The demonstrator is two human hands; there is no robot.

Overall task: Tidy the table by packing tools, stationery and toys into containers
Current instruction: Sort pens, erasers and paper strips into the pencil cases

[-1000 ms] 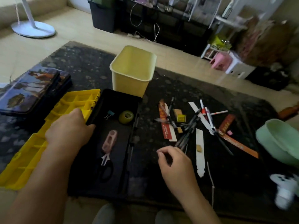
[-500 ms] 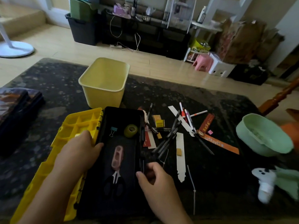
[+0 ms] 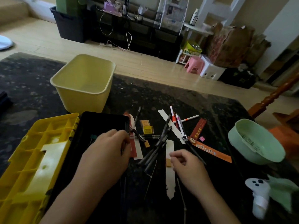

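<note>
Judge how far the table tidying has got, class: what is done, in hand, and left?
Done: little shows, only a blue binder clip in the black toolbox. In hand: left hand over the toolbox, right hand by the pens; grips unclear. Left: pens, paper strips, white controller; yellow bin looks empty.
</note>
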